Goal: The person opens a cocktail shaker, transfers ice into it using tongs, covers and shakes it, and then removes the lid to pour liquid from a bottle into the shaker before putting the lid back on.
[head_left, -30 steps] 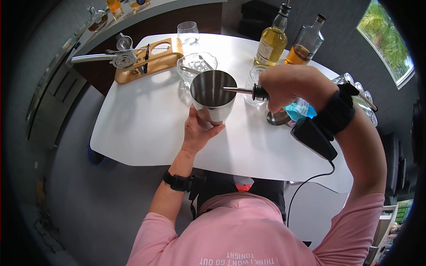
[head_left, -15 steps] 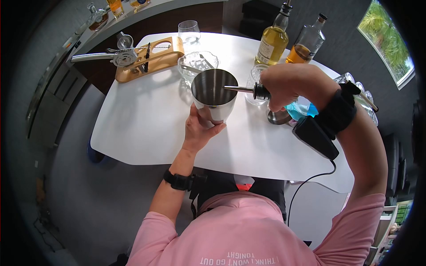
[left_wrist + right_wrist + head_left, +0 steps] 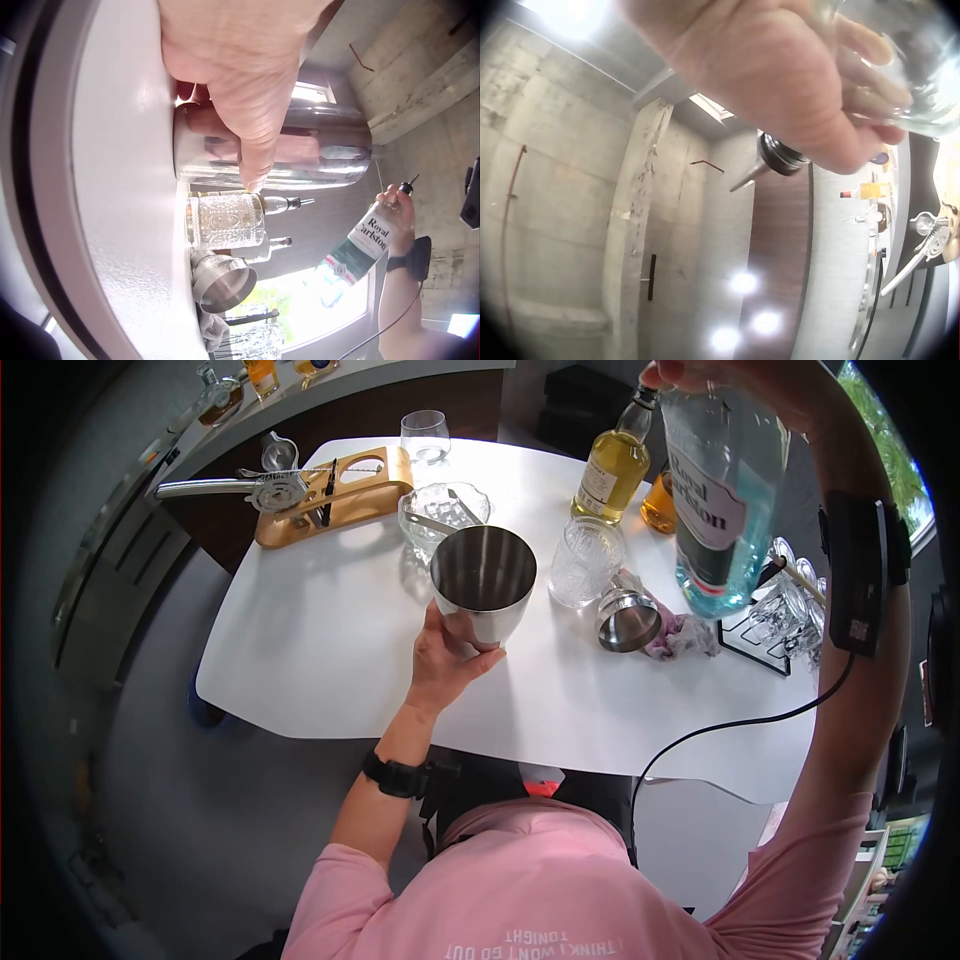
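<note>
My left hand point(image 3: 448, 665) grips the lower part of a tall steel shaker tin point(image 3: 484, 575), thumb wrapped around its side. The tin's mouth faces up, and in the left wrist view its base is right at the tabletop. At the upper right, my right hand point(image 3: 780, 75) holds a clear glass liquor bottle point(image 3: 715, 510) by the neck, raised upright. Its label reads "Royal Carlston". Past that hand's fingers pokes the metal pour spout point(image 3: 769, 161). The bottle looks bluish toward the bottom.
Right of the tin stand a patterned glass point(image 3: 585, 565), a tipped metal cup point(image 3: 628, 622) and a crumpled cloth point(image 3: 685, 638). A yellow bottle point(image 3: 610, 470) stands behind. Leftward are a glass bowl point(image 3: 425, 535) and a wooden stand point(image 3: 345, 520). A rack of glasses point(image 3: 785, 610) sits right.
My right hand has lifted from beside the tin to the upper right. The bottle has swung from spout-over-tin to upright. My left hand and the tin have barely moved.
</note>
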